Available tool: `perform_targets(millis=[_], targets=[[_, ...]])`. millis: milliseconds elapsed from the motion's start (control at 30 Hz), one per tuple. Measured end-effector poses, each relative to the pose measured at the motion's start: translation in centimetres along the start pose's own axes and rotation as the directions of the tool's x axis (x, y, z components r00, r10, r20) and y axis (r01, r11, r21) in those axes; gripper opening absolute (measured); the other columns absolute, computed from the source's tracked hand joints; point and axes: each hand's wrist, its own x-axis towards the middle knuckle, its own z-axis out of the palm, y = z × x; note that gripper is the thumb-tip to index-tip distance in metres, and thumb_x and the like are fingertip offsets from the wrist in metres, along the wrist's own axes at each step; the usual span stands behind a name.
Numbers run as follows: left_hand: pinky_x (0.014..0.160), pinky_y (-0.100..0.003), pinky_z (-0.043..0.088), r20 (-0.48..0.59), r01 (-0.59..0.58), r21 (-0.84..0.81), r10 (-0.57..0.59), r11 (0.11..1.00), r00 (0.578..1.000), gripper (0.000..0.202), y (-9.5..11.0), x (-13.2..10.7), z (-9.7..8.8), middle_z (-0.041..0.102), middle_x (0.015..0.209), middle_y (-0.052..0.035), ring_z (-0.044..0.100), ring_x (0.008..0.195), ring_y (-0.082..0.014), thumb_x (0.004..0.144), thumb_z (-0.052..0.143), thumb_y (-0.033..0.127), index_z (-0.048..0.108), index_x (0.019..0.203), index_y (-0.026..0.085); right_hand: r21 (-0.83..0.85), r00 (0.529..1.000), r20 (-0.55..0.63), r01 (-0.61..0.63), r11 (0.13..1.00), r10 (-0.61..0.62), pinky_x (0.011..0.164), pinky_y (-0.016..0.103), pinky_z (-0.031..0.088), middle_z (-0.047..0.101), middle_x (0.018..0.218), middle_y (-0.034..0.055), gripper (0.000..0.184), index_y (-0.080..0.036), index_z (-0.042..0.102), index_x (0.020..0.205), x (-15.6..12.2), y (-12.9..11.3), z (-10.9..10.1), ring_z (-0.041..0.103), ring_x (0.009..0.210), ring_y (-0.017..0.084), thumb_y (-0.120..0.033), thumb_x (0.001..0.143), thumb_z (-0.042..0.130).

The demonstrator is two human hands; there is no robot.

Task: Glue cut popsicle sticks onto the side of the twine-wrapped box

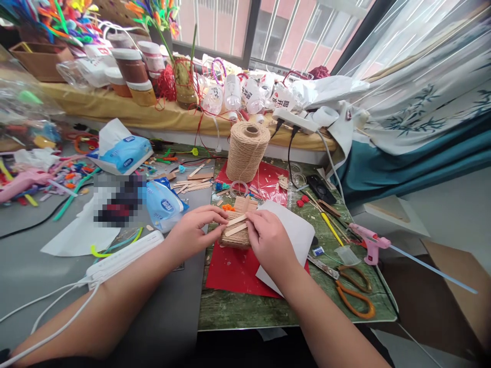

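A small craft piece (236, 242) wrapped in twine, with flat wooden sticks upright at its back, sits between my hands above red paper (240, 273). Two pale craft sticks (237, 221) lie slanted across its front. My left hand (197, 225) grips the piece's left side, fingertips near the left ends of the sticks. From the right, my right hand (270, 237) pinches the right end of the upper stick between thumb and fingers. A bit of orange fuzzy trim (228, 207) shows behind the left fingertips. The palms and the piece's underside are hidden.
Behind stands a large twine spool (248, 153). Orange-handled scissors (351, 291) and a pink glue gun (370, 241) lie right; white paper (293, 225) is under my right hand. Left are tissue packs (163, 204), loose craft sticks (194, 183) and a white power strip (125, 255) with cables.
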Motion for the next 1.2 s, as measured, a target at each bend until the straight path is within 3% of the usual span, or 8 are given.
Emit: perform_targets(millis=[133,433,567,667,833,1067,1200], targets=[[0.097,-0.036,0.058,0.001,-0.026,0.028,0.026,0.999,1.000,0.011,-0.2,-0.2,-0.1,0.077,0.108,-0.0060,0.072,0.105,-0.0198,0.093,0.068,0.023,0.075,0.102,0.022,0.012,0.998,-0.059,0.013,1.000,-0.013,0.096,0.044,0.052,0.066,0.110,0.0134,0.025,-0.015,0.068,0.121,-1.3,-0.2,0.4,0.061,0.104,0.027,-0.015,0.103,0.050],[0.091,-0.032,0.060,0.041,-0.101,0.100,0.097,0.990,0.994,0.012,0.2,-0.1,-0.6,0.076,0.110,-0.0070,0.073,0.098,-0.0173,0.096,0.065,0.024,0.076,0.093,0.021,-0.001,0.999,-0.042,0.019,1.000,-0.019,0.093,0.045,0.054,0.066,0.106,0.0132,0.024,-0.017,0.072,0.113,-1.1,-0.3,0.6,0.060,0.101,0.027,-0.017,0.104,0.049],[0.093,-0.036,0.058,0.119,-0.218,0.203,0.197,0.954,0.973,0.014,0.4,-0.3,-0.9,0.074,0.117,-0.0090,0.071,0.105,-0.0206,0.095,0.062,0.020,0.074,0.103,0.021,-0.021,1.000,-0.012,0.009,1.000,-0.010,0.096,0.046,0.053,0.065,0.109,0.0139,0.026,-0.016,0.070,0.117,-1.2,-0.5,0.6,0.060,0.106,0.028,-0.016,0.105,0.046],[0.094,-0.041,0.055,0.160,-0.269,0.274,0.233,0.923,0.959,0.023,0.2,-0.5,-1.0,0.074,0.122,-0.0092,0.070,0.110,-0.0241,0.093,0.061,0.019,0.071,0.114,0.023,-0.034,1.000,-0.025,-0.017,0.999,0.016,0.101,0.048,0.051,0.065,0.118,0.0153,0.032,-0.016,0.065,0.130,-1.4,-0.7,0.6,0.058,0.111,0.029,-0.015,0.105,0.045],[0.093,-0.041,0.054,0.145,-0.248,0.271,0.216,0.930,0.966,0.036,0.3,-0.6,-0.7,0.073,0.120,-0.0097,0.068,0.110,-0.0247,0.092,0.058,0.014,0.067,0.125,0.025,-0.052,1.000,-0.004,-0.023,0.998,0.023,0.096,0.046,0.053,0.063,0.113,0.0142,0.033,-0.019,0.067,0.129,-1.7,-0.6,0.7,0.058,0.106,0.028,-0.015,0.104,0.046],[0.091,-0.039,0.053,0.133,-0.239,0.244,0.211,0.940,0.968,0.030,0.6,-0.4,-0.4,0.070,0.119,-0.0095,0.066,0.108,-0.0236,0.094,0.053,0.011,0.071,0.115,0.024,-0.066,1.000,0.015,-0.008,0.998,0.009,0.098,0.046,0.050,0.061,0.117,0.0150,0.040,-0.017,0.064,0.135,-1.9,-0.3,1.0,0.055,0.108,0.029,-0.009,0.100,0.046],[0.096,-0.040,0.052,0.137,-0.189,0.227,0.161,0.955,0.977,0.031,0.8,-0.4,-0.2,0.068,0.119,-0.0087,0.064,0.112,-0.0232,0.093,0.052,0.008,0.068,0.115,0.024,-0.079,0.998,0.066,0.009,0.997,-0.004,0.095,0.045,0.051,0.060,0.111,0.0143,0.039,-0.019,0.069,0.128,-1.3,-0.3,0.9,0.055,0.104,0.029,-0.006,0.098,0.046]])
